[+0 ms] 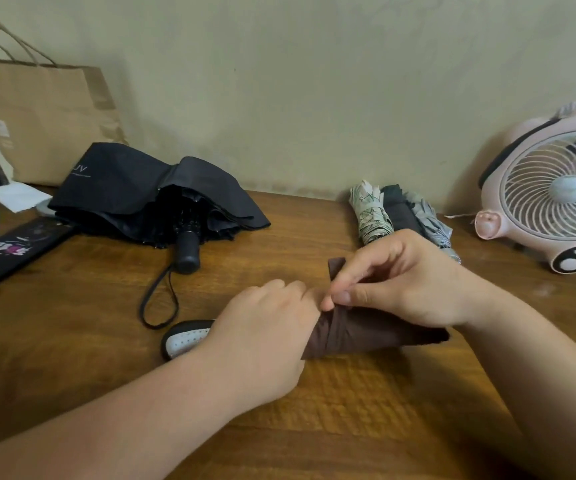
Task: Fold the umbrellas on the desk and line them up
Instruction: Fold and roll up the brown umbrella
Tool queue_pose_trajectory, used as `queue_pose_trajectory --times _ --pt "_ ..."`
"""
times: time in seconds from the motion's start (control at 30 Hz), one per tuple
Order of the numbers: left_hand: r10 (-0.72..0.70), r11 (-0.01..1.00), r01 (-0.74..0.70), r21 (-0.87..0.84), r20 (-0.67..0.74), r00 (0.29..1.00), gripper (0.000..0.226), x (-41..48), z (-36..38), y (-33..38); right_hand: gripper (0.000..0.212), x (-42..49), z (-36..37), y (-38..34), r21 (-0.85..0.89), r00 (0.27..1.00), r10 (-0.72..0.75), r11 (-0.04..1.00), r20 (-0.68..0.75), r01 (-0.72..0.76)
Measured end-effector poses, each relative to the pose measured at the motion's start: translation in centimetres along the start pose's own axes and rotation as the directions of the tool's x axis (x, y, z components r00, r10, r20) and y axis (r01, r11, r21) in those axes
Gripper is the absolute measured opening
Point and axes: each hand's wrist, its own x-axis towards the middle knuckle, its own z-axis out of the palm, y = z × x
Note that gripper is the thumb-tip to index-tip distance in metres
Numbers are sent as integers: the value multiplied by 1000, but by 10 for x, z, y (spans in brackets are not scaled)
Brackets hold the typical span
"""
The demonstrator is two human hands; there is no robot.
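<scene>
While the brown umbrella (pixel 366 332) lies rolled across the wooden desk (pixel 72 341), everything else sits around it. Far to its left and behind, a paper bag (pixel 37 116) stands against the wall. Nearer, behind and left of the brown umbrella, a black umbrella (pixel 123 188) sprawls half collapsed, canopy loose. The left hand (pixel 265 337) wraps round the brown umbrella just beside its black-and-white handle (pixel 184 339), fingers curled over the cloth. The right hand (pixel 400 282) pinches the brown umbrella's closing strap (pixel 336 266) between thumb and forefinger, above the roll. Just behind the brown umbrella, to its right, three folded umbrellas (pixel 400 213) lie side by side, touching. Far right of it stands a pink fan (pixel 549 199).
</scene>
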Motion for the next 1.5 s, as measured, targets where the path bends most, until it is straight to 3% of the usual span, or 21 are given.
queue_pose_trajectory --times 0.07,0.17,0.27,0.43,0.5,0.57,0.7,0.8,0.97,1.13,1.2,1.4,1.5 --pt "31 999 -32 21 14 999 40 2 1 -1 10 3 -1 6 56 1000 -16 998 5 16" --pt "43 999 -45 19 73 996 29 3 -3 -5 8 -2 7 26 176 995 18 984 -101 1" --pt "8 997 8 -83 194 981 33 0 -10 -7 12 -9 15 36 274 980 61 962 -189 -7" --pt "-82 931 222 -289 428 900 41 5 -23 -20 37 -11 19 30 278 972 142 957 -187 -87" --pt "-47 937 203 -285 473 880 39 5 -26 -22 28 -16 20 25 237 976 148 966 -161 -107" --pt "-15 958 141 -250 446 895 42 1 -25 -18 19 -24 18 21 194 979 142 975 -145 -113" --pt "53 986 -19 -168 200 978 49 -5 -13 -10 10 -39 20 15 55 981 -9 998 -192 20" --pt "47 987 -27 -157 128 991 59 -3 -6 -7 10 -39 22 20 -30 974 -81 997 -212 77" --pt "-16 949 82 -306 213 977 38 -3 -13 -10 12 -39 18 26 7 979 31 1000 -203 -30" --pt "-99 890 217 -401 294 951 53 4 -14 -11 10 -42 17 24 99 990 85 992 -113 -74" --pt "-91 876 230 -424 324 942 54 6 -12 -11 6 -41 21 21 103 987 101 991 -126 -88" --pt "-35 865 171 -471 283 959 16 2 -11 -10 14 -34 28 18 116 960 219 973 -175 -201" --pt "-22 876 151 -459 274 962 16 2 -13 -9 11 -32 28 18 109 946 262 963 -191 -245"
